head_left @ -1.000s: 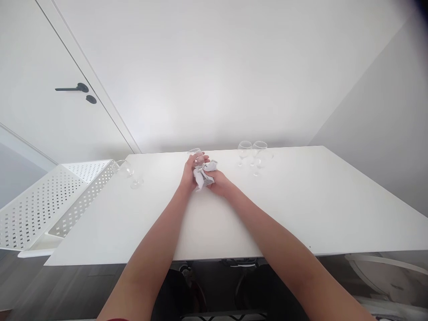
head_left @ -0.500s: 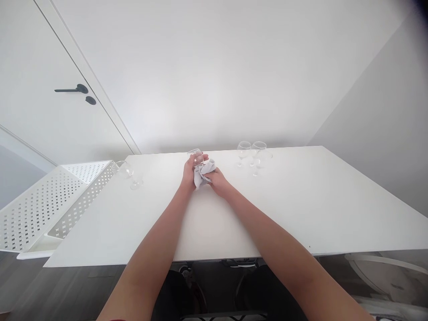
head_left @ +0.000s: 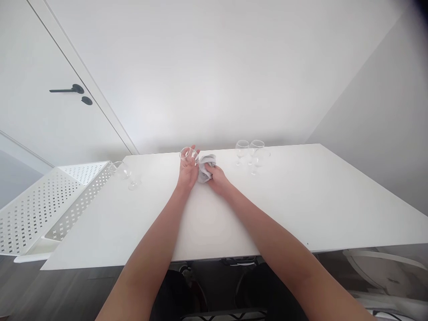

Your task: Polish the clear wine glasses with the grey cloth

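Observation:
Near the far edge of the white table (head_left: pixel 214 223), my left hand (head_left: pixel 187 174) holds a clear stemmed glass (head_left: pixel 188 154), its round rim tilted up and its bowl resting against the fingers. Just to the right, my right hand (head_left: pixel 218 177) is closed on a crumpled light grey cloth (head_left: pixel 207 167), which sits close against the glass's right side. How far the cloth touches the glass I cannot tell.
Three stemmed glasses, one of them here (head_left: pixel 242 149), stand upright at the table's back, right of my hands. Another glass (head_left: pixel 124 170) lies on its side at the left, beside a white perforated rack (head_left: pixel 36 205). A wall rises behind; a door handle (head_left: pixel 67 90) shows upper left.
My left hand has turned and opened out somewhat, bringing the glass left with its rim more toward me. The cloth has drawn away from the left palm and stays in my right hand.

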`<state>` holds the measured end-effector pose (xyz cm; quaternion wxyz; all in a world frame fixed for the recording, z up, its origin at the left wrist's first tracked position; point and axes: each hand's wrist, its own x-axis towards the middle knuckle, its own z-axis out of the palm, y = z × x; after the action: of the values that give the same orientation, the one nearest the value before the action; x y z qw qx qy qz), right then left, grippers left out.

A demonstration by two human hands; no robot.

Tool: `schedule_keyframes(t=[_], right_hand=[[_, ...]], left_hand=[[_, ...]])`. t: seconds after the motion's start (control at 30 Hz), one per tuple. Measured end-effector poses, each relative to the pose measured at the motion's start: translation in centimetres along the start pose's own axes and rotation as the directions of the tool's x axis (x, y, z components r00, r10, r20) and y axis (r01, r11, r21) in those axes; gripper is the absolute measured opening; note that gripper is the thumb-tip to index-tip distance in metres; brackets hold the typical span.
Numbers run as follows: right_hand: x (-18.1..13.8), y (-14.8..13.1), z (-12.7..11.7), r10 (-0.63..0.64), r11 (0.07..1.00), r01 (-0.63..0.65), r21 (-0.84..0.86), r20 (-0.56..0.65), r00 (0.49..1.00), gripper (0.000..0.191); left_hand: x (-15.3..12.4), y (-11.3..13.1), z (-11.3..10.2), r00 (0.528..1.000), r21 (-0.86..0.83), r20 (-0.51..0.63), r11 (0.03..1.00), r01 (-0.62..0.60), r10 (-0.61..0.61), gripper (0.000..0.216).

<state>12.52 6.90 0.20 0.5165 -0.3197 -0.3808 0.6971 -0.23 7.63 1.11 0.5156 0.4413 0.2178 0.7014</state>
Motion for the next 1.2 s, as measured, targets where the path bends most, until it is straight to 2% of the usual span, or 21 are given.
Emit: schedule_keyframes(t=[0.13, 0.23, 0.27, 0.33, 0.4, 0.43, 0.5, 0.57, 0.63, 0.73, 0.9, 1.1, 1.2], right_hand=[[0.4, 0.3, -1.0, -0.206, 0.937, 0.136, -0.322, -0.194, 0.959, 0.028], [0.2, 0.0, -1.5, -0.322, 0.840, 0.171, -0.515, -0.218, 0.922, 0.025], [0.1, -0.2, -1.5, -0.355, 0.790, 0.175, -0.587, -0.206, 0.912, 0.024], [-0.4, -0.6, -1.3, -0.433, 0.631, 0.180, -0.755, -0.149, 0.889, 0.020], [-0.8, -0.7, -0.8, -0.478, 0.433, 0.230, -0.872, -0.006, 0.878, 0.012], [-1.1, -0.7, -0.5, -0.469, 0.351, 0.266, -0.898, 0.077, 0.880, 0.010], [-1.5, -0.5, 0.1, -0.396, 0.246, 0.308, -0.919, 0.194, 0.897, 0.030], [-1.9, -0.2, 0.5, -0.287, 0.172, 0.277, -0.945, 0.220, 0.932, 0.051], [-2.2, -0.1, 0.8, -0.202, 0.087, 0.229, -0.970, 0.208, 0.957, 0.060], [-2.4, -0.4, 0.8, -0.124, 0.017, 0.240, -0.971, 0.236, 0.964, 0.058], [-2.7, -0.9, 1.0, -0.068, 0.006, 0.274, -0.962, 0.273, 0.960, 0.046], [-2.7, -0.7, 1.6, -0.032, -0.083, 0.222, -0.971, 0.226, 0.974, 0.032], [-2.9, -0.7, 1.9, -0.011, -0.145, 0.199, -0.969, 0.203, 0.979, 0.032]], left_hand=[[0.0, -0.1, 0.1, 1.000, 0.005, -0.021, 1.000, -0.001, 0.001, 0.064], [0.1, -0.1, -0.2, 0.998, 0.034, -0.070, 0.999, 0.001, 0.002, 0.063], [0.1, -0.1, -0.2, 0.996, 0.046, -0.090, 0.999, -0.001, 0.006, 0.062], [0.1, 0.0, -0.4, 0.991, 0.069, -0.130, 0.998, -0.010, 0.019, 0.059], [0.1, 0.0, -0.4, 0.987, 0.093, -0.158, 0.995, -0.022, 0.037, 0.056], [0.1, 0.0, -0.4, 0.985, 0.110, -0.166, 0.994, -0.022, 0.040, 0.055], [0.0, -0.1, -0.4, 0.982, 0.161, -0.188, 0.987, 0.001, 0.029, 0.055], [0.0, -0.3, -0.3, 0.975, 0.230, -0.222, 0.972, 0.040, 0.013, 0.056], [0.1, -0.5, -0.3, 0.968, 0.280, -0.250, 0.958, 0.063, 0.009, 0.056], [0.1, -0.7, -0.3, 0.967, 0.309, -0.254, 0.948, 0.076, 0.005, 0.056], [-0.1, -0.8, -0.3, 0.974, 0.337, -0.222, 0.934, 0.122, -0.047, 0.059], [-0.2, -0.9, -0.2, 0.979, 0.400, -0.186, 0.904, 0.149, -0.079, 0.061], [-0.3, -0.9, 0.0, 0.984, 0.408, -0.151, 0.901, 0.151, -0.096, 0.058]])
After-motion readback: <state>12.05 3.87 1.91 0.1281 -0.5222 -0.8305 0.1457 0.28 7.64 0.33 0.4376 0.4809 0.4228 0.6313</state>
